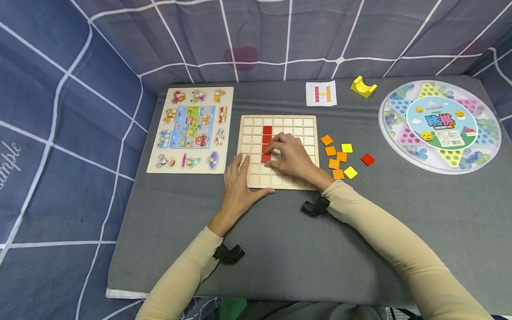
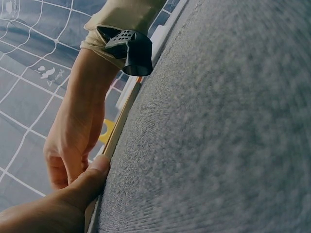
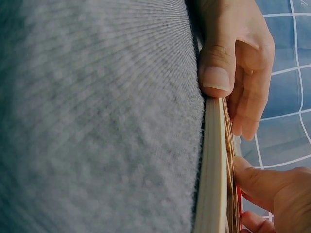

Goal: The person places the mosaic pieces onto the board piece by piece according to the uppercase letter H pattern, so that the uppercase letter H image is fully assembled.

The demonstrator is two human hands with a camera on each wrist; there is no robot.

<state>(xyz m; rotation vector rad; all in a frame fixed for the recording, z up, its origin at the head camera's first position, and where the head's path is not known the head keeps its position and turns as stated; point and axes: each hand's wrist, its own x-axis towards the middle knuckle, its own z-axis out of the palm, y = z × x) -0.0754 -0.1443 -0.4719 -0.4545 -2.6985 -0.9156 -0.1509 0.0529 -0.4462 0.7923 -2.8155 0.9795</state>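
My splayed left hand (image 1: 238, 186) touches a pale wooden grid board (image 1: 299, 131); beside my right hand (image 1: 294, 155), fingers bent, hold unclear, lies a red square tile (image 1: 265, 158), likely light, stiff, best pinched edgewise.

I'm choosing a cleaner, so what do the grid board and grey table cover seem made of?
Grid board: probably matte wood, from its pale, streaked edge. Grey table cover: dull cloth, from its ribbed texture; the fibre I can't tell.

Head view peers forward and down from above the gray tablecloth (image 1: 276, 253); both wrist views skim it up close, sharing one wooden grid board (image 1: 256, 138) edge.
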